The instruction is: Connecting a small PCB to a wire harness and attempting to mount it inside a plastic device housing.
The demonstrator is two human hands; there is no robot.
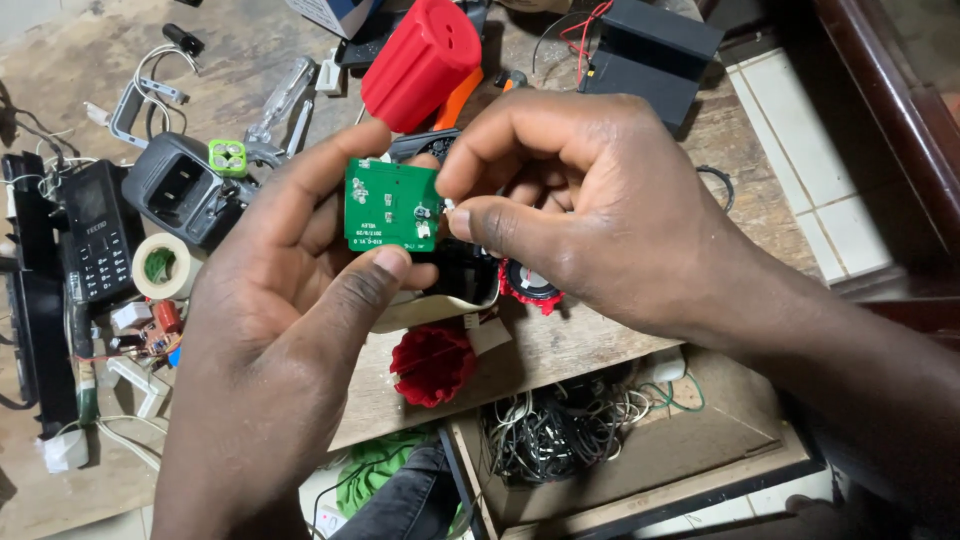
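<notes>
The small green circuit board (391,205) sits at centre frame, raised above the wooden workbench (600,345). The left hand (275,330) grasps it edge-on: thumb pressed against the lower edge, index finger curled over the upper edge. The right hand (590,205) pinches the board's right edge between thumb and index fingertip, at a small white part; its remaining fingers are curled inward.

Handling: the board appears light, thin and rigid. Judge it fragile at the soldered parts and at any attached leads. Hold by the bare edges only, as the left hand does; avoid pressing on the faces.

Directly beneath the board lies a dark housing with a pale rim (440,300), partly hidden by both hands. A red ribbed piece (432,362) lies below it, near the bench edge.

Clearances: the upper frame is crowded by a red cylindrical cap (420,60) and a black box with red wires (650,50). At left are a black adapter (180,190), a roll of tape (163,266) and a black keypad phone (97,240). Lower right, an open drawer (690,440) holds tangled cables (555,430). The most open room appears to be the bare bench to the right of centre.
</notes>
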